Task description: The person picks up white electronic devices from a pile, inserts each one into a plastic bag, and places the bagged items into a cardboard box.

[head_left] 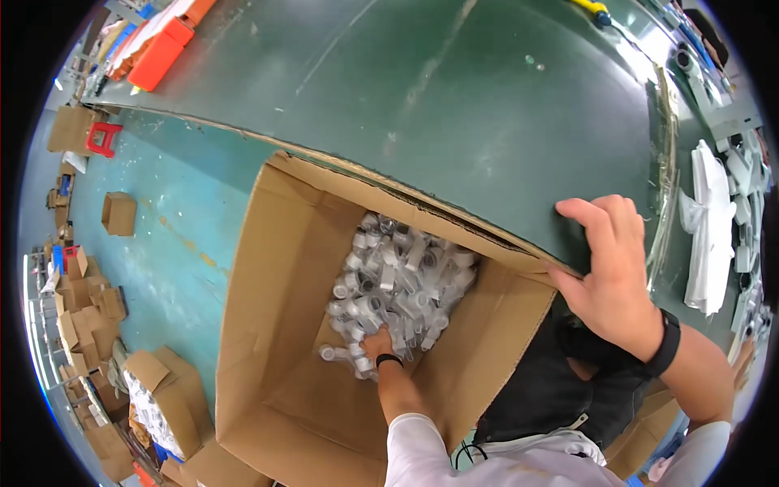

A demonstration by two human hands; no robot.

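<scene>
A big open cardboard box (268, 325) stands on the floor against the edge of a dark green table (454, 89). At its bottom lies a heap of small clear plastic vials with white caps (402, 280). My left hand (376, 344) reaches deep into the box and rests on the near edge of the heap; whether its fingers hold a vial is hidden. My right hand (610, 276) lies on the table edge above the box's right flap, fingers spread over the edge and holding nothing. Both wrists carry a dark band.
Orange and red boxes (166, 45) sit at the table's far left corner. White plastic parts and bags (714, 219) crowd the table's right side. Smaller cardboard boxes (119, 213) and a red stool (103, 138) stand on the teal floor at the left.
</scene>
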